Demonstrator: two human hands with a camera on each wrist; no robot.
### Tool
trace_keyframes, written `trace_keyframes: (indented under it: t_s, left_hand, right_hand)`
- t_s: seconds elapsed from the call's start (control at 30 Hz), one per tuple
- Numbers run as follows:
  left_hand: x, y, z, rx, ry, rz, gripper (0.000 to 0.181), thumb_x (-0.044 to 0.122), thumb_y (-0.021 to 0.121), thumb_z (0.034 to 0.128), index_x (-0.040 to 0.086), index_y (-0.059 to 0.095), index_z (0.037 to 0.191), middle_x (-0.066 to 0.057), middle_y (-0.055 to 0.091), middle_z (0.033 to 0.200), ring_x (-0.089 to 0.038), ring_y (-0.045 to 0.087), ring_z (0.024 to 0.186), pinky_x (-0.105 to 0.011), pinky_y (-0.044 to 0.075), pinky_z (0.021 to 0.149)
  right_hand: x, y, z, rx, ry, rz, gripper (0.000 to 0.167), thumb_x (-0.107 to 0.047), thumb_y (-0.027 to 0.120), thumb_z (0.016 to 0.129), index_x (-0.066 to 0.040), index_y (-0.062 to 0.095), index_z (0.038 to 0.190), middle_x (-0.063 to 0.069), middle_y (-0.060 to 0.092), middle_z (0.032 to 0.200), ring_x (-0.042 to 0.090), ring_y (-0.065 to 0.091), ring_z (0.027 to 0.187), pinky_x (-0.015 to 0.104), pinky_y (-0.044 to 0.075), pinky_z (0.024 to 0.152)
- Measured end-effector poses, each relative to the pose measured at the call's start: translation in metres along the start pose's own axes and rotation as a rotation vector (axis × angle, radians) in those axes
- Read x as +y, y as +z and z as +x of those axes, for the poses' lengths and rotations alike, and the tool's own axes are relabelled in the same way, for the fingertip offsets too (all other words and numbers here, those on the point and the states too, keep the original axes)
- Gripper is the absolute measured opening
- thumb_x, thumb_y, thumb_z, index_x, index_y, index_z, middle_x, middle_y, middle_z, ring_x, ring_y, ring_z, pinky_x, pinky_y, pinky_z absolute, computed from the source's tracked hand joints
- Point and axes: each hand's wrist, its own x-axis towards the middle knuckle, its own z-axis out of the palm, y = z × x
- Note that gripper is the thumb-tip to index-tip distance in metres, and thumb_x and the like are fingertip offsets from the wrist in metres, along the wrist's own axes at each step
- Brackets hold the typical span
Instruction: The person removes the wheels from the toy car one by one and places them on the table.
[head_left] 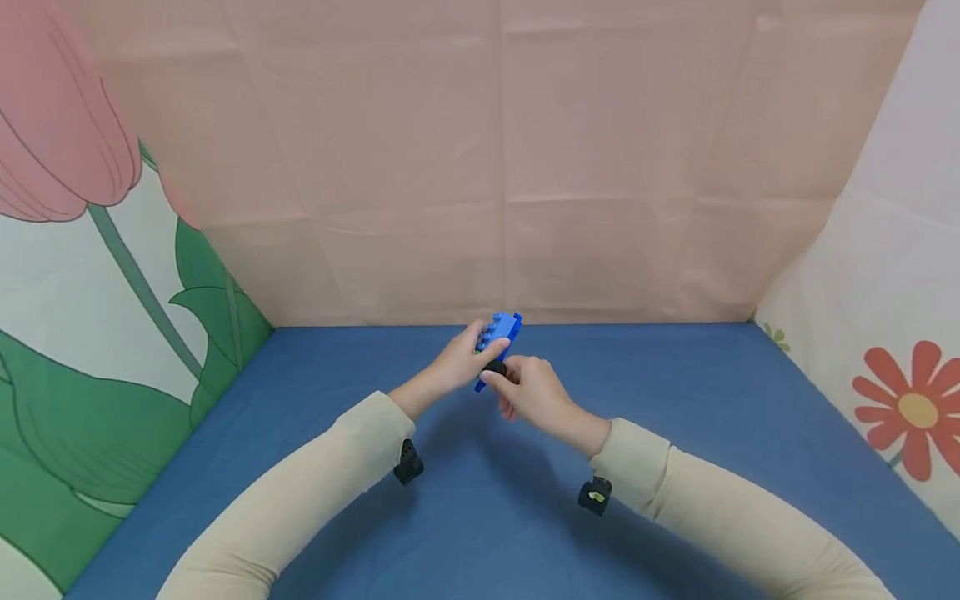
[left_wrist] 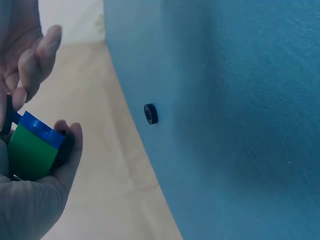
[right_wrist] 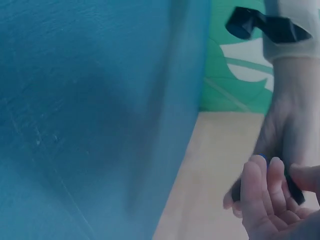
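Note:
A blue block toy (head_left: 501,327) with studs is held above the table by my left hand (head_left: 459,360), its thumb and fingers curled round it. In the left wrist view the toy shows a green part (left_wrist: 32,153) beside a blue strip, with a black round piece (left_wrist: 64,149) under the left fingers. My right hand (head_left: 542,395) pinches a black wheel (head_left: 495,367) between thumb and forefinger, against the toy's near end. The right wrist view shows the right fingers (right_wrist: 261,187) largely covering the toy.
Another black wheel (left_wrist: 151,114) lies on the blue table (left_wrist: 240,140), near its far edge in the left wrist view. A beige cloth wall (head_left: 495,167) stands behind, with flower-printed walls at left and right.

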Motion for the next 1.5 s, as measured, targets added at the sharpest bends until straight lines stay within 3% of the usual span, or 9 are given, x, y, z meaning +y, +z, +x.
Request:
trace_keyframes:
  t_s: [0.13, 0.27, 0.4, 0.67, 0.9, 1.23, 1.37, 1.5]
  left_hand:
    - [-0.001, -0.002, -0.002, -0.017, -0.007, -0.032, 0.055, 0.046, 0.048, 0.0998, 0.009, 0.039, 0.139, -0.014, 0.056, 0.128, -0.027, 0.057, 0.109, -0.044, 0.049, 0.091]
    - [0.000, -0.003, -0.003, -0.017, -0.003, -0.038, 0.057, 0.047, 0.048, 0.0995, 0.008, 0.038, 0.141, -0.014, 0.056, 0.130, -0.027, 0.058, 0.111, -0.044, 0.049, 0.093]
    - [-0.001, -0.004, -0.003, -0.019, 0.001, -0.063, 0.054, 0.045, 0.047, 0.1001, 0.008, 0.039, 0.139, -0.014, 0.058, 0.124, -0.025, 0.062, 0.103, -0.039, 0.052, 0.086]
    - [-0.006, -0.006, -0.007, -0.050, -0.011, -0.138, 0.048, 0.042, 0.049, 0.1002, 0.008, 0.039, 0.133, -0.015, 0.062, 0.114, -0.020, 0.069, 0.086, -0.038, 0.056, 0.079]
    - [-0.011, -0.005, -0.009, -0.048, -0.035, -0.112, 0.051, 0.045, 0.051, 0.0985, 0.010, 0.040, 0.134, -0.014, 0.062, 0.115, -0.021, 0.068, 0.089, -0.041, 0.055, 0.081]
    - [-0.015, -0.004, -0.013, -0.032, -0.062, -0.064, 0.050, 0.043, 0.052, 0.0986, 0.009, 0.041, 0.133, -0.014, 0.062, 0.117, -0.021, 0.066, 0.090, -0.039, 0.055, 0.080]
    - [-0.014, -0.004, -0.017, -0.027, -0.071, -0.034, 0.051, 0.043, 0.052, 0.0987, 0.008, 0.041, 0.135, -0.016, 0.059, 0.123, -0.025, 0.064, 0.097, -0.041, 0.054, 0.083]
    - [-0.012, -0.003, -0.020, -0.017, -0.073, 0.012, 0.057, 0.045, 0.054, 0.0973, 0.008, 0.042, 0.138, -0.018, 0.055, 0.133, -0.030, 0.059, 0.112, -0.048, 0.051, 0.090]
  right_hand:
    - [0.000, -0.006, 0.002, 0.019, 0.064, 0.091, 0.031, -0.030, 0.068, 0.091, -0.005, 0.060, 0.076, 0.006, 0.064, 0.060, 0.023, 0.064, 0.052, 0.031, 0.053, 0.051]
    - [0.000, -0.010, 0.003, 0.082, 0.092, 0.192, 0.026, -0.025, 0.076, 0.085, -0.003, 0.061, 0.086, 0.009, 0.069, 0.069, 0.020, 0.066, 0.055, 0.032, 0.056, 0.056]
    - [0.000, -0.016, 0.004, 0.114, 0.105, 0.272, 0.025, -0.018, 0.075, 0.086, -0.001, 0.062, 0.098, 0.012, 0.071, 0.081, 0.020, 0.070, 0.061, 0.036, 0.058, 0.063]
    - [0.006, -0.030, 0.009, 0.155, 0.150, 0.309, 0.024, -0.014, 0.063, 0.094, 0.001, 0.064, 0.113, 0.022, 0.069, 0.107, 0.020, 0.071, 0.075, 0.032, 0.058, 0.068]
    - [0.015, -0.042, 0.017, 0.186, 0.239, 0.349, 0.031, -0.020, 0.063, 0.095, -0.001, 0.064, 0.119, 0.018, 0.070, 0.105, 0.027, 0.071, 0.087, 0.038, 0.056, 0.084]
    - [0.041, -0.060, 0.033, 0.222, 0.323, 0.464, 0.034, -0.015, 0.066, 0.093, 0.001, 0.058, 0.121, 0.018, 0.067, 0.108, 0.011, 0.070, 0.073, 0.033, 0.057, 0.079]
    - [0.059, -0.063, 0.042, 0.212, 0.387, 0.458, 0.032, -0.011, 0.064, 0.094, 0.003, 0.058, 0.121, 0.021, 0.064, 0.117, 0.021, 0.072, 0.083, 0.026, 0.057, 0.073]
    - [0.075, -0.066, 0.050, 0.180, 0.428, 0.437, 0.030, -0.008, 0.061, 0.095, 0.004, 0.060, 0.123, 0.024, 0.059, 0.128, 0.019, 0.071, 0.082, 0.025, 0.057, 0.072]
